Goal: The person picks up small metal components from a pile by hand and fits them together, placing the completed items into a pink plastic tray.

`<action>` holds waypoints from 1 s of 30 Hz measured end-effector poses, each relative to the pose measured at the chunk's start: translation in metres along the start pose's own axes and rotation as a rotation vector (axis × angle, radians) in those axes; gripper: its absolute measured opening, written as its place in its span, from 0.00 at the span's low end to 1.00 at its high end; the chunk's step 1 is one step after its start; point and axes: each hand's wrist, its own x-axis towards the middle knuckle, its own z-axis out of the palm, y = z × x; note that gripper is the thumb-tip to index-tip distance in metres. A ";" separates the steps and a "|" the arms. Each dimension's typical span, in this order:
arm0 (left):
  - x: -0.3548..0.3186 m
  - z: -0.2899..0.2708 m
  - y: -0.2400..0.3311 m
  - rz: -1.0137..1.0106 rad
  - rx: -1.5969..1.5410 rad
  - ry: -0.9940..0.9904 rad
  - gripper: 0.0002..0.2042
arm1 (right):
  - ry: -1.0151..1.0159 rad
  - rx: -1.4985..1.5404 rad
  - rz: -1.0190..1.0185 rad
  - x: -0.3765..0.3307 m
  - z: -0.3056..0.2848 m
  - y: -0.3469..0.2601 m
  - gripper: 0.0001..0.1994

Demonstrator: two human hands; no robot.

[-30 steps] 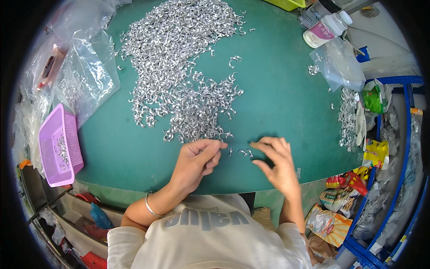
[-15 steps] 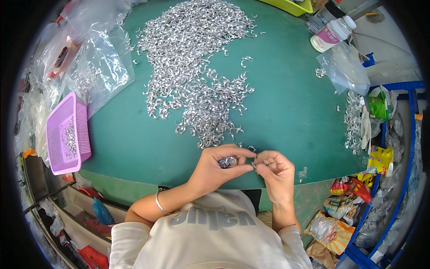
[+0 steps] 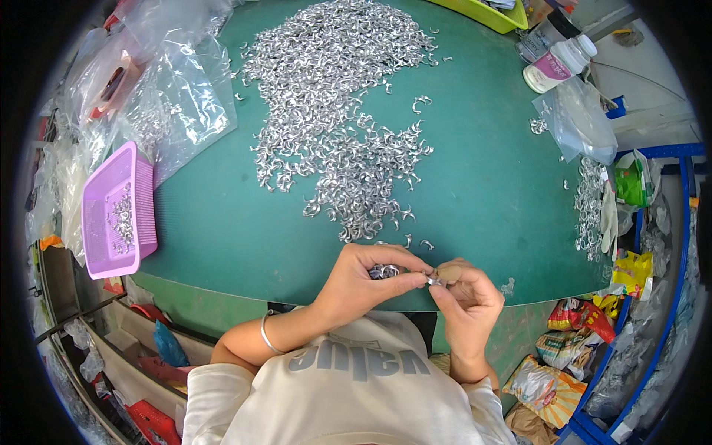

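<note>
A big heap of small curved silver metal pieces [image 3: 337, 126] lies spread over the green table [image 3: 482, 185]. My left hand [image 3: 367, 280] is at the table's near edge, cupped around a small bunch of these metal pieces [image 3: 384, 271]. My right hand [image 3: 461, 297] is right beside it, fingertips pinching one metal piece [image 3: 433, 281] where the two hands meet. A few loose pieces [image 3: 415, 242] lie just beyond my fingers.
A purple plastic basket [image 3: 119, 211] holding some metal pieces sits at the left edge. Clear plastic bags [image 3: 174, 96] lie at the far left. A white bottle [image 3: 558, 62] and another clear bag [image 3: 578, 122] stand at the right, with more metal pieces [image 3: 589, 208] nearby.
My hands drew back from the heap to the table's near edge and came together; my left hand now holds a bunch of pieces, my right pinches one.
</note>
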 end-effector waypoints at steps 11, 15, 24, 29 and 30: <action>-0.005 0.002 -0.001 0.099 -0.022 -0.015 0.03 | -0.035 0.318 0.223 -0.003 -0.003 -0.001 0.08; -0.006 0.001 0.006 0.139 0.022 -0.009 0.04 | -0.029 0.418 0.317 -0.002 0.001 -0.003 0.09; -0.011 0.001 0.006 0.255 0.066 -0.030 0.05 | -0.076 0.317 0.211 -0.004 0.002 -0.006 0.09; -0.012 0.001 0.007 0.241 0.052 -0.034 0.05 | -0.112 0.407 0.271 -0.003 0.004 -0.009 0.07; -0.013 0.001 0.009 0.223 0.057 -0.036 0.05 | -0.121 0.417 0.281 -0.003 0.004 -0.010 0.07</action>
